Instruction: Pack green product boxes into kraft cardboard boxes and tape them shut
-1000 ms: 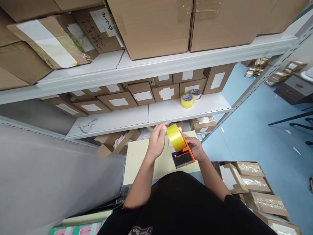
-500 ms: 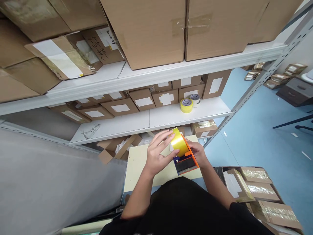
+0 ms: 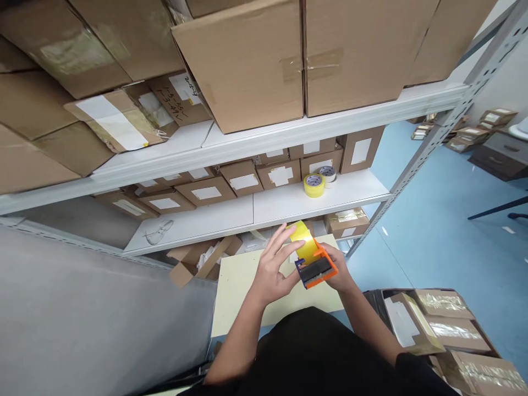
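Observation:
My right hand [image 3: 339,267] grips an orange and dark blue tape dispenser [image 3: 317,271] from its right side, with most of the fingers hidden behind it. A roll of yellow tape [image 3: 304,242] sits in the dispenser. Against the roll's left and upper face lie the fingers of my left hand [image 3: 274,269], the thumb reaching toward the dispenser's blue edge. Both hands hold these things over a pale yellow tabletop [image 3: 243,291], in front of a shelf.
Cardboard boxes fill the metal rack's upper shelf [image 3: 231,144]. On the shelf below are a yellow tape roll [image 3: 314,186], a white tape roll [image 3: 328,175] and clear glasses [image 3: 159,231]. An open carton [image 3: 193,258] stands lower left; taped boxes [image 3: 449,330] are stacked lower right.
The dispenser has turned, so its black roller part faces up more. My left fingers have spread and shifted along the yellow roll. The camera view has moved slightly.

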`<state>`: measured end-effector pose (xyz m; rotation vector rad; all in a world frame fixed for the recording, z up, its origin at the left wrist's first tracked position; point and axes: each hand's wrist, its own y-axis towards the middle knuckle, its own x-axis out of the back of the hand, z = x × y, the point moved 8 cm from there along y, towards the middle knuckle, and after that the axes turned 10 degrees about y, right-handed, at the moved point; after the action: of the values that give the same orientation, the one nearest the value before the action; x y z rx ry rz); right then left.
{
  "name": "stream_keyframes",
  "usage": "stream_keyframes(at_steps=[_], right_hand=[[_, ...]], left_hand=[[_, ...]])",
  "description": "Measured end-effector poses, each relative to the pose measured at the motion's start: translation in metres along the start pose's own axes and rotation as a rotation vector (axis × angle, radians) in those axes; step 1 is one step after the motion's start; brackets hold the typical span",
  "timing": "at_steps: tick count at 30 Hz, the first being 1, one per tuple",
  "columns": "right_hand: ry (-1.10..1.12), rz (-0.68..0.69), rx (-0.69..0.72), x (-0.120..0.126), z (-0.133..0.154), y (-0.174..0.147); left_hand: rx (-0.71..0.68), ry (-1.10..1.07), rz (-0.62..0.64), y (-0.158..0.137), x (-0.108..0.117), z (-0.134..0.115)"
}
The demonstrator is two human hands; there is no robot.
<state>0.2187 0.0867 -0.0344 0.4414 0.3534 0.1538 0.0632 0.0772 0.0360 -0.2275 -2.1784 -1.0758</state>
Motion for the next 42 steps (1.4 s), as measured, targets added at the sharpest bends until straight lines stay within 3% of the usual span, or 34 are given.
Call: stream_keyframes(at_steps=[2, 11, 17, 22, 26, 32, 36, 42], right_hand=[[-0.018, 0.0, 0.007, 0.001, 0.0, -0.001], [-0.125, 0.14, 0.107, -0.001, -0.002, -0.003], [-0.141, 0.106, 0.14, 0.003, 0.005, -0.002], [-0.127, 0.093, 0.14, 0.004, 0.008, 0.001], [-0.096, 0.05, 0.106, 0.009, 0.003, 0.003], [-0.038, -0.016, 0.03, 0.018, -0.005, 0.004], [-0.081, 0.022, 0.052, 0.016, -0.006, 0.005], [-0.101, 0.106, 0.076, 0.009, -0.01, 0.006]], left_hand=[[0.046, -0.04, 0.048, -0.002, -0.004, 0.006], [0.373, -0.311, 0.006, -0.002, -0.015, 0.033], [0.17, 0.001, -0.12, 0.011, 0.002, 0.008], [-0.034, 0.129, -0.268, 0.006, 0.012, -0.01], [-0.076, 0.139, -0.28, 0.004, 0.013, -0.009], [0.111, -0.039, 0.007, 0.008, -0.008, 0.017], [0.194, -0.103, -0.034, 0.006, -0.012, 0.027], [0.462, -0.327, -0.03, 0.006, -0.022, 0.047]])
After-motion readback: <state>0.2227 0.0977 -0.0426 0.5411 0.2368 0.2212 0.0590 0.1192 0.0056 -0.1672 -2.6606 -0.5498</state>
